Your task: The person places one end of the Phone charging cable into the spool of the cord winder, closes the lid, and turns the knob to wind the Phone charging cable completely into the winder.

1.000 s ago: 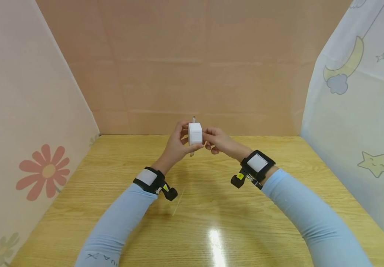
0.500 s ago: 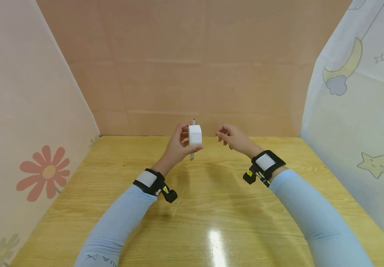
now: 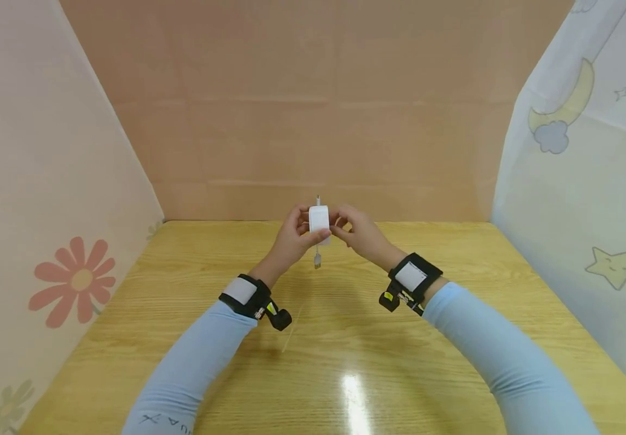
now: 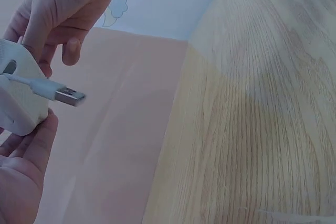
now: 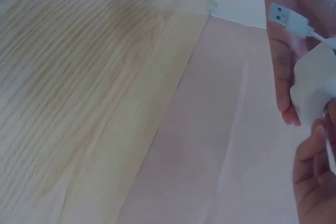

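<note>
Held mid-air between both hands, above the far middle of the glossy light-wood tabletop (image 3: 345, 338): small white plastic box-shaped cable reel (image 3: 319, 219). Left hand (image 3: 290, 240) curled round its left side, thumb across the near face, fingers behind. Right hand (image 3: 358, 232) pinched against the reel's right edge, fingertips (image 3: 339, 225) touching it (exact contact hidden in the head view). Both grips closed on the reel, neither hand flat.

Short white cord with silver USB plug (image 3: 317, 260) hung below the reel, clear of the table. Second thin stub stuck up from the reel's top. In the left wrist view, same plug (image 4: 69, 96) poked out sideways from the reel's white body (image 4: 20, 109), left palm (image 4: 21, 171) beneath, right hand's fingers (image 4: 58, 19) above. In the right wrist view, plug (image 5: 282, 16) at top, reel (image 5: 315, 87) pressed between the fingers of the two hands.

Black wrist straps with white patches on both forearms: left (image 3: 243, 294), right (image 3: 413, 279). Pale blue sleeves (image 3: 193, 362) ran back to the frame's bottom edge.

Further out: plain peach-pink panel (image 3: 313, 109) behind the table, pale panel with red flower print (image 3: 74, 281) at left, white panel with moon, cloud and star print (image 3: 590, 181) at right. Light glare spot on the near tabletop.
</note>
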